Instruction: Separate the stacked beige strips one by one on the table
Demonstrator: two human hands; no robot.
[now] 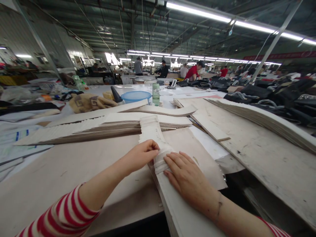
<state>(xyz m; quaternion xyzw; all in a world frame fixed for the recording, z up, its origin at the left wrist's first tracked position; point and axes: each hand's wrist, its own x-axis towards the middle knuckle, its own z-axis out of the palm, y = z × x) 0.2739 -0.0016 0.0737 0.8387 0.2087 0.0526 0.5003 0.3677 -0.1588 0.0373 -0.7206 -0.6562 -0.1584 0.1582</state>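
Observation:
A long white strip stack (172,200) runs from the bottom edge up the middle of the head view, with a whitish, wrinkled wrapping band (160,163) around it. My left hand (142,154) is at the band's left side, its fingers curled together at the edge; what they pinch, if anything, is too small to make out. My right hand (185,174) lies on the band and the strips from the right, palm down, fingers stretched out. Beyond the hands, the far end of the stack (150,126) rests against more layered strips (113,126).
A blue basin (136,96) and a green bottle (155,94) stand at the back. Large boards (266,144) with layered strips (271,118) lie on the right, near dark garments (278,92). A patterned cloth bundle (90,102) is at left. People work farther off.

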